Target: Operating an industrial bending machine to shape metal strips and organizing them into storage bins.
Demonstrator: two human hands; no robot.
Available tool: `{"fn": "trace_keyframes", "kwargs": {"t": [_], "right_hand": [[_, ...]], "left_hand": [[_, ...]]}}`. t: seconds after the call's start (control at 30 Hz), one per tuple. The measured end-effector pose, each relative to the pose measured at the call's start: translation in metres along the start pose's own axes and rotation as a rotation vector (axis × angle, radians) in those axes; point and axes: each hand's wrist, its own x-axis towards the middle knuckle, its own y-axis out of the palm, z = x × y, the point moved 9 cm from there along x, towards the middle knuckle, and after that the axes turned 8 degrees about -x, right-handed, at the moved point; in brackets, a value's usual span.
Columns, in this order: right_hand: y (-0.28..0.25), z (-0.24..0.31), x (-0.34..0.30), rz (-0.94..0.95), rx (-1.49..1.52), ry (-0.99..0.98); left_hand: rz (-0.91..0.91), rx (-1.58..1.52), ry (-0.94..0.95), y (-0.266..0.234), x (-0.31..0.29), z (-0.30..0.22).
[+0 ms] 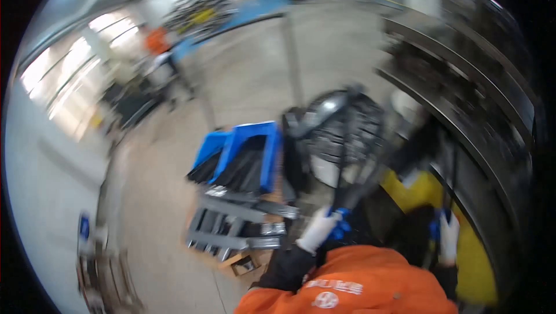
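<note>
My left hand (pixel 321 227), in a white glove with blue on the palm side, is closed on a long dark bar (pixel 343 166) that rises away from me. Farther right, my right hand (pixel 447 236) wears a matching glove. It is closed around another slim dark bar (pixel 454 178), beside a dark rack. Blur hides whether the two bars belong to one piece. Beyond my left hand stands a round container (pixel 327 169) heaped with dark metal parts. Left of that hand, grey metal profiles (pixel 231 218) lie stacked crosswise.
Two blue bins (pixel 270 158) of dark strips stand behind the profiles. A cardboard box (pixel 244 263) sits near them. Dark metal shelving (pixel 457 74) rises at the right, with yellow surfaces (pixel 472 262) below. A person in orange (pixel 156 42) is far left. A wooden pallet (pixel 110 279) leans at lower left.
</note>
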Motion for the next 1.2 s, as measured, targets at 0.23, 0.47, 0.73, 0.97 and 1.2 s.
{"fn": "trace_keyframes", "kwargs": {"t": [0.23, 0.47, 0.73, 0.97, 1.2], "right_hand": [[-0.017, 0.002, 0.059, -0.118, 0.141, 0.072], [-0.037, -0.014, 0.052, -0.199, 0.273, 0.139], [-0.046, -0.005, 0.075, -0.204, 0.249, 0.125], [-0.054, 0.003, 0.073, -0.224, 0.348, 0.148], [-0.001, 0.035, 0.095, -0.348, 0.705, 0.061]], "left_hand": [[0.072, -0.092, 0.153, 0.006, -0.005, -0.040], [0.094, -0.119, 0.114, 0.013, -0.001, -0.011], [0.025, -0.107, 0.118, 0.006, -0.002, -0.016], [0.069, -0.111, 0.119, 0.018, 0.000, -0.023], [0.116, -0.116, 0.091, 0.036, 0.009, -0.028]]}}
